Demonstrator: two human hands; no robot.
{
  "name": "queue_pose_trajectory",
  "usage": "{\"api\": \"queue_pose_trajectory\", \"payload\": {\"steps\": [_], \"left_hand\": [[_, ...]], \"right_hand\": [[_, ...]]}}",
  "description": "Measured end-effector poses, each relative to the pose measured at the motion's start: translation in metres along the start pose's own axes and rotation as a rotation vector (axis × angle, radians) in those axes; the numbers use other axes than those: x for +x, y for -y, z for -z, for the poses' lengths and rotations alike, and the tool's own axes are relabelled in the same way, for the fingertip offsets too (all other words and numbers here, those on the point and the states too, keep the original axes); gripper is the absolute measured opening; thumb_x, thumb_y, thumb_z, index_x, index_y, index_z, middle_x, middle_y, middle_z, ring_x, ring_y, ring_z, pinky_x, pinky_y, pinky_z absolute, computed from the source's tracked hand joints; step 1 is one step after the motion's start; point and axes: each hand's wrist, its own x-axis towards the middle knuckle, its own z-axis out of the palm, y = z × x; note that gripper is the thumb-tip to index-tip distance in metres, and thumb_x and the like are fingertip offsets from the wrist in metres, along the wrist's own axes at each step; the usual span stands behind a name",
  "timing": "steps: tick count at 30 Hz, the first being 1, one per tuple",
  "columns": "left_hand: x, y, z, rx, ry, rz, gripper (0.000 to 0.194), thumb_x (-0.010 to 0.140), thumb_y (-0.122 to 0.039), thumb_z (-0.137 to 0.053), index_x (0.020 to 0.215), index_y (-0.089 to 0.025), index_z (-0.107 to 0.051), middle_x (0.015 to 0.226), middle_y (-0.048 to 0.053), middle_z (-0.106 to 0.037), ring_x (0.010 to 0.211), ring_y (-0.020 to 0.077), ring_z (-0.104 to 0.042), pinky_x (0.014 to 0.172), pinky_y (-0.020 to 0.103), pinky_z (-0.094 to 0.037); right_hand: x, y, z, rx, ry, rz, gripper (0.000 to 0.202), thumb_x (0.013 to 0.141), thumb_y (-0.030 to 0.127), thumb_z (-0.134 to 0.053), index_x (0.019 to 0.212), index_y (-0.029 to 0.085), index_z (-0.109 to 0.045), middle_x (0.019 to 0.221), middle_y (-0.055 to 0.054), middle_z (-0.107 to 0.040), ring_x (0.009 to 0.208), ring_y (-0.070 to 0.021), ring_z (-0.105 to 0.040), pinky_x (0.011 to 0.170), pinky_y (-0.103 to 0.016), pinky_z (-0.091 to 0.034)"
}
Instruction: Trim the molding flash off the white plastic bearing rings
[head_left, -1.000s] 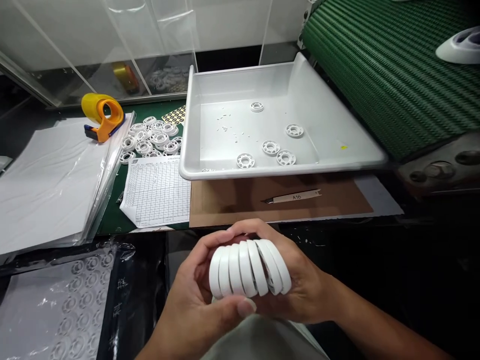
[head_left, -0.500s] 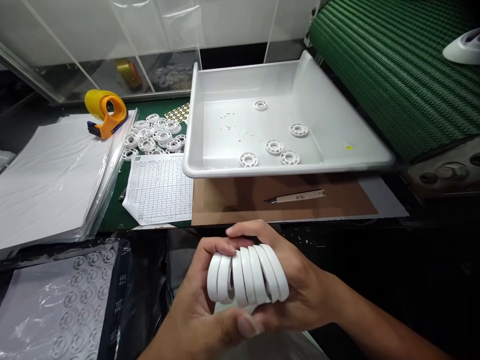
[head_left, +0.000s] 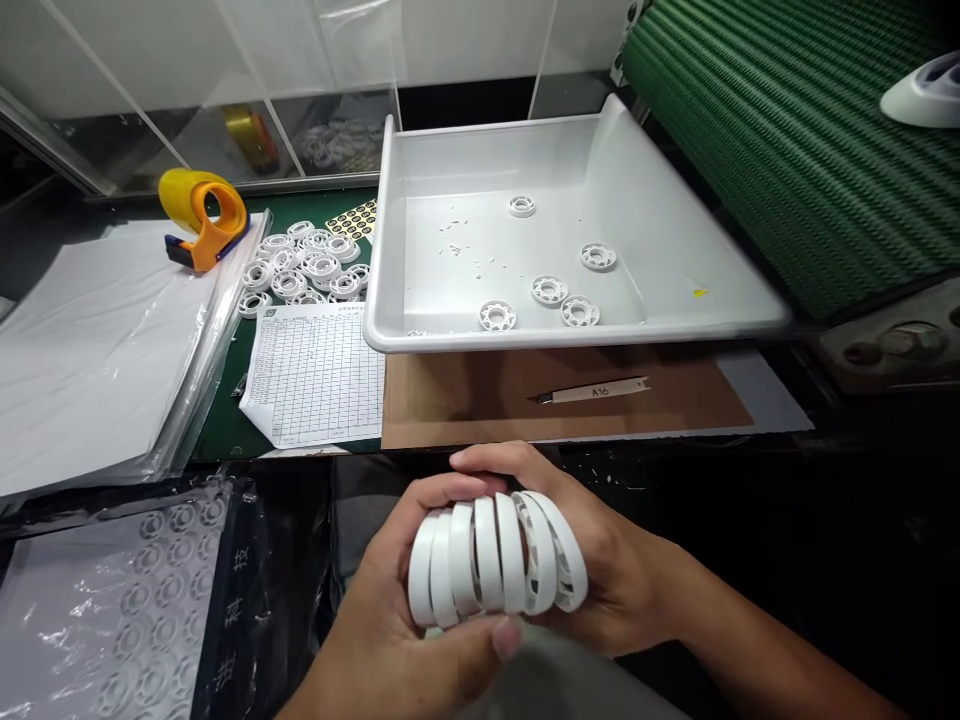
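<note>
Both hands hold one row of several white plastic rings [head_left: 486, 556], standing on edge side by side at the lower middle. My left hand [head_left: 420, 630] is wrapped round the left end, its thumb along the bottom of the row. My right hand [head_left: 592, 560] closes round the right end, with fingers over the top; its thumb is hidden. Gaps show between some rings, and the two at the right lean apart, showing their ribbed insides. Beyond the hands, a white tray [head_left: 517, 340] holds several similar rings [head_left: 580, 311] lying flat and small white scraps.
Left of the tray lie a pile of white rings [head_left: 321, 267], a printed form [head_left: 315, 375], gold stickers [head_left: 352, 220] and an orange tape dispenser [head_left: 217, 235] on plastic-covered sheets [head_left: 97, 340]. A cutter [head_left: 592, 392] rests on cardboard [head_left: 450, 400]. Bagged rings [head_left: 165, 600] lie lower left; a green belt [head_left: 810, 130] is upper right.
The rings in my hands have shifted and fanned apart at the right end. My left thumb has slid slightly right and up along the row.
</note>
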Motion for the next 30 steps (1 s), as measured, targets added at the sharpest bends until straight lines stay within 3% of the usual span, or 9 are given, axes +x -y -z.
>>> {"api": "queue_pose_trajectory", "payload": {"steps": [3,5,9,14,17,21,25,27,30], "left_hand": [[0.001,0.0,0.005,-0.024,0.102,0.026,0.059,0.066,-0.026,-0.103,0.117,-0.031,-0.076,0.096,0.0,-0.076,0.076,0.0101,-0.064,0.068,0.016,-0.052],[0.002,0.001,0.004,-0.056,0.114,0.003,0.052,0.068,-0.032,-0.102,0.114,-0.032,-0.078,0.1,0.0,-0.076,0.08,0.0115,-0.067,0.072,0.017,-0.055],[0.0,0.001,-0.005,-0.054,-0.053,-0.087,0.035,0.069,-0.037,-0.102,0.097,-0.03,-0.081,0.111,-0.001,-0.077,0.087,0.0124,-0.073,0.075,0.016,-0.058],[-0.004,-0.001,-0.011,-0.066,-0.102,-0.035,0.047,0.062,-0.027,-0.105,0.102,-0.032,-0.082,0.112,-0.002,-0.079,0.084,0.0098,-0.073,0.075,0.014,-0.058],[-0.003,-0.001,-0.009,-0.111,-0.036,0.011,0.058,0.06,-0.029,-0.106,0.112,-0.031,-0.081,0.109,0.0,-0.079,0.083,0.01,-0.072,0.073,0.014,-0.057],[-0.002,0.005,-0.003,-0.182,0.067,0.009,0.06,0.067,-0.053,-0.101,0.118,-0.028,-0.079,0.104,0.003,-0.077,0.085,0.0134,-0.071,0.076,0.019,-0.058],[-0.001,0.012,0.0,-0.129,-0.008,-0.058,0.055,0.08,-0.067,-0.087,0.117,-0.027,-0.082,0.114,0.007,-0.074,0.094,0.0171,-0.07,0.08,0.023,-0.059],[-0.001,0.012,-0.001,-0.116,-0.011,-0.074,0.054,0.08,-0.066,-0.087,0.117,-0.027,-0.082,0.116,0.007,-0.075,0.095,0.0181,-0.071,0.08,0.023,-0.059],[-0.003,0.009,-0.002,-0.087,-0.036,-0.094,0.052,0.072,-0.051,-0.099,0.118,-0.032,-0.082,0.118,0.004,-0.078,0.1,0.0182,-0.073,0.084,0.022,-0.059]], "right_hand": [[0.001,-0.001,0.001,-0.038,0.018,0.003,0.071,0.097,0.018,-0.067,0.161,0.019,-0.037,0.157,-0.019,-0.044,0.14,-0.0305,-0.052,0.122,-0.048,-0.044],[0.001,-0.001,-0.001,-0.067,0.025,0.001,0.072,0.097,0.017,-0.067,0.162,0.017,-0.035,0.154,-0.019,-0.047,0.139,-0.03,-0.053,0.12,-0.048,-0.045],[0.001,-0.002,-0.006,-0.117,-0.001,0.022,0.068,0.101,0.019,-0.071,0.161,0.015,-0.038,0.152,-0.02,-0.05,0.137,-0.0292,-0.055,0.117,-0.045,-0.047],[0.002,-0.002,-0.01,-0.041,-0.029,0.024,0.069,0.107,0.055,-0.072,0.157,0.017,-0.045,0.153,-0.018,-0.05,0.138,-0.0292,-0.057,0.121,-0.044,-0.045],[0.003,-0.002,-0.011,0.013,-0.069,0.004,0.067,0.111,0.061,-0.062,0.159,0.02,-0.042,0.148,-0.015,-0.054,0.135,-0.0273,-0.059,0.121,-0.043,-0.044],[0.002,-0.004,-0.012,-0.021,-0.098,0.031,0.06,0.113,0.054,-0.063,0.159,0.022,-0.043,0.148,-0.015,-0.054,0.132,-0.0256,-0.061,0.117,-0.039,-0.048],[0.0,-0.007,-0.011,-0.057,-0.093,0.053,0.062,0.105,0.032,-0.071,0.158,0.018,-0.043,0.147,-0.018,-0.055,0.131,-0.0283,-0.061,0.112,-0.04,-0.052],[-0.001,-0.008,-0.01,-0.09,-0.094,0.056,0.063,0.1,0.022,-0.071,0.157,0.017,-0.044,0.146,-0.019,-0.056,0.129,-0.0295,-0.061,0.109,-0.042,-0.053],[0.0,-0.009,-0.011,-0.117,-0.091,0.058,0.063,0.1,0.021,-0.069,0.157,0.016,-0.043,0.143,-0.018,-0.057,0.126,-0.0284,-0.063,0.108,-0.041,-0.053]]}}
